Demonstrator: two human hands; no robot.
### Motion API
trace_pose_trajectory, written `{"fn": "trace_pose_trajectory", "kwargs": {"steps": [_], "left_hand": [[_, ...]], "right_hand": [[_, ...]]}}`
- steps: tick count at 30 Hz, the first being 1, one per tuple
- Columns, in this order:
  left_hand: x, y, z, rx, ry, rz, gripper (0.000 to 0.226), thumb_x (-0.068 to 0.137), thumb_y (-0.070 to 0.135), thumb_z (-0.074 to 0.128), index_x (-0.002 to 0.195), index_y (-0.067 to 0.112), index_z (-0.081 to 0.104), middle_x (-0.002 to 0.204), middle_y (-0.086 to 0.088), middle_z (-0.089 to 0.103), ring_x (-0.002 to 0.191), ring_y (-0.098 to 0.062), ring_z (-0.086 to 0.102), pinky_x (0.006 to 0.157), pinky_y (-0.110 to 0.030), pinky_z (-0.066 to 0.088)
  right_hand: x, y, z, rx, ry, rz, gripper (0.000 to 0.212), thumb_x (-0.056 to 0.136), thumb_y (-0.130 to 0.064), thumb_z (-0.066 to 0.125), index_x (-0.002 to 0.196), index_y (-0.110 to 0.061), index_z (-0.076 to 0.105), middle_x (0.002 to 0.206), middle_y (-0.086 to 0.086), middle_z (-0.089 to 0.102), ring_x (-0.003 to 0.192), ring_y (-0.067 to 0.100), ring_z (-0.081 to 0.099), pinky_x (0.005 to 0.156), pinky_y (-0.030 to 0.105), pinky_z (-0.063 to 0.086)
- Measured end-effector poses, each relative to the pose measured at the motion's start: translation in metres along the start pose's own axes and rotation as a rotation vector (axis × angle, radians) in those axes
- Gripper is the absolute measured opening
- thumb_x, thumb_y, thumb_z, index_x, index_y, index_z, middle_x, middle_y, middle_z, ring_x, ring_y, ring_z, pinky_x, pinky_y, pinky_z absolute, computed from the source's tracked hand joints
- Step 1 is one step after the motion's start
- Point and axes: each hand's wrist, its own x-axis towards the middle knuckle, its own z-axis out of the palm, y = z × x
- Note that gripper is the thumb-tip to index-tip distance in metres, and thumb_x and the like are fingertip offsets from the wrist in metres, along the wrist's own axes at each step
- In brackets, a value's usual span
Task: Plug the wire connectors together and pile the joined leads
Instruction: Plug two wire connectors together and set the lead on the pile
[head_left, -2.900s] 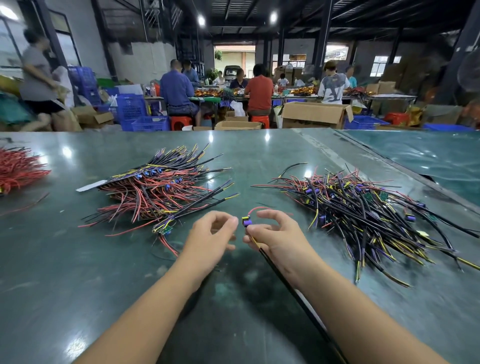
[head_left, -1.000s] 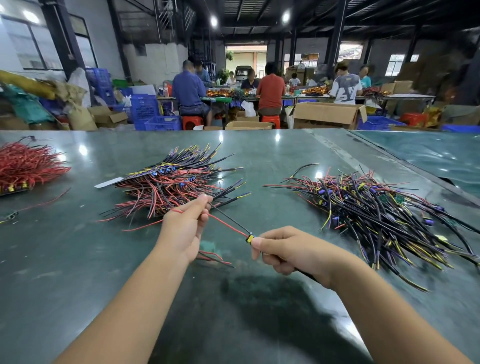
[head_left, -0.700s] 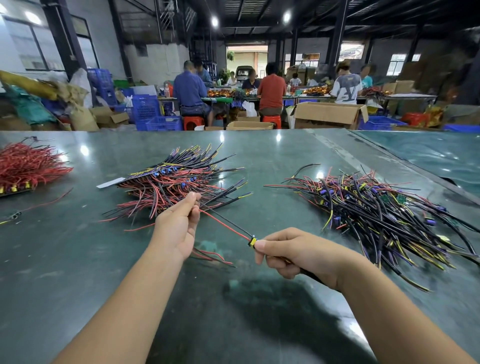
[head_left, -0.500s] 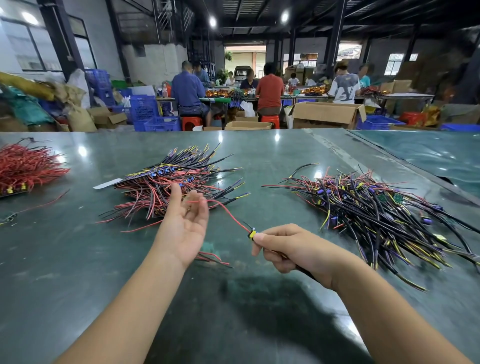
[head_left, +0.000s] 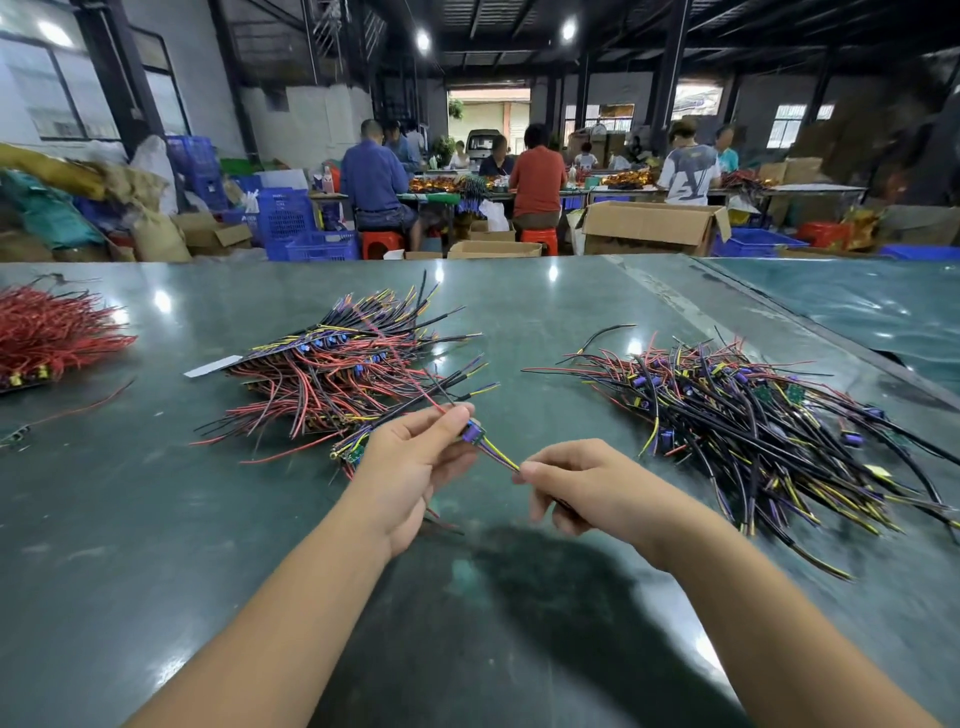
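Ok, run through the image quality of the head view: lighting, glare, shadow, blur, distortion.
Head view: ceiling lamps leave small glare spots on the glossy green table; a dark shadow lies on it under the forearms; the left hand, the right hand and the purple connector are sharp; the background workers look soft; wide-angle bending shows at the frame edges.

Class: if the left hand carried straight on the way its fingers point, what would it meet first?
Probably the left hand would meet the nearer pile of joined leads just beyond its fingertips, though depth is unclear.

Cardboard box (head_left: 652, 228), blue crates (head_left: 291, 223), seated workers (head_left: 537, 182).
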Motion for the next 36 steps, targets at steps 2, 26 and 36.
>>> {"fn": "trace_pose_trajectory", "kwargs": {"steps": [2, 26, 36], "left_hand": [[0.002, 0.003, -0.002, -0.039, 0.049, 0.03, 0.012, 0.089, 0.009, 0.058, 0.082, 0.009, 0.068, 0.065, 0.001, 0.069, 0.055, -0.005, 0.064, 0.055, -0.017, 0.054], [0.012, 0.01, -0.019, -0.088, 0.251, 0.275, 0.028, 0.079, 0.042, 0.065, 0.094, 0.019, 0.069, 0.093, 0.002, 0.073, 0.081, -0.01, 0.066, 0.066, -0.018, 0.055], [0.028, 0.023, -0.057, 0.684, 0.674, 0.493, 0.041, 0.08, -0.005, 0.041, 0.091, 0.025, 0.067, 0.09, 0.001, 0.065, 0.091, -0.025, 0.06, 0.082, -0.034, 0.046]], "right_hand": [[0.001, 0.002, -0.002, -0.056, 0.007, 0.017, 0.027, 0.099, -0.024, 0.048, 0.085, -0.008, 0.066, 0.055, -0.003, 0.056, 0.039, 0.008, 0.038, 0.043, 0.015, 0.034], [0.002, 0.026, -0.076, -0.79, 1.095, -0.012, 0.028, 0.095, -0.031, 0.05, 0.109, -0.012, 0.064, 0.117, 0.02, 0.06, 0.107, 0.037, 0.048, 0.086, 0.04, 0.038], [0.012, 0.021, -0.016, -0.561, 0.569, -0.282, 0.02, 0.082, -0.002, 0.06, 0.093, -0.012, 0.073, 0.11, 0.009, 0.061, 0.109, 0.023, 0.053, 0.096, 0.02, 0.031]]}}
